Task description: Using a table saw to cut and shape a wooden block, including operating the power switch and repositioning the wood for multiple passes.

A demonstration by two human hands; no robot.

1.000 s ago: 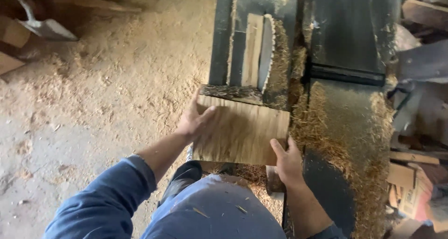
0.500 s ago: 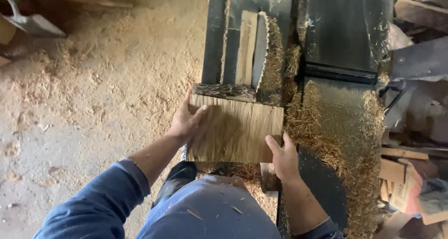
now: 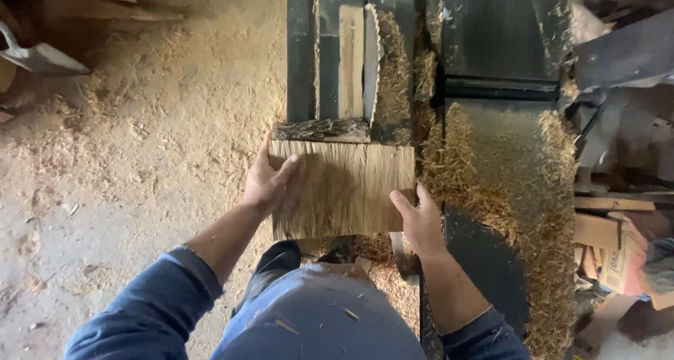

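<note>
Sawdust point(image 3: 140, 142) covers the floor across the left of the frame, and a shovel blade point(image 3: 42, 58) lies at the upper left edge. Directly above my block, at top centre, the round saw blade point(image 3: 371, 65) stands edge-on in the dark machine tabletop point(image 3: 505, 30), with a pale cut board point(image 3: 351, 61) just left of it. Shavings point(image 3: 491, 177) pile on the right. I hold the wood block point(image 3: 344, 188) in the middle of the frame: flat, rectangular, pale split grain up, bark along its far edge. My left hand point(image 3: 270, 181) grasps its left edge, fingers spread on top; my right hand point(image 3: 421, 223) grasps the lower right corner.
</note>
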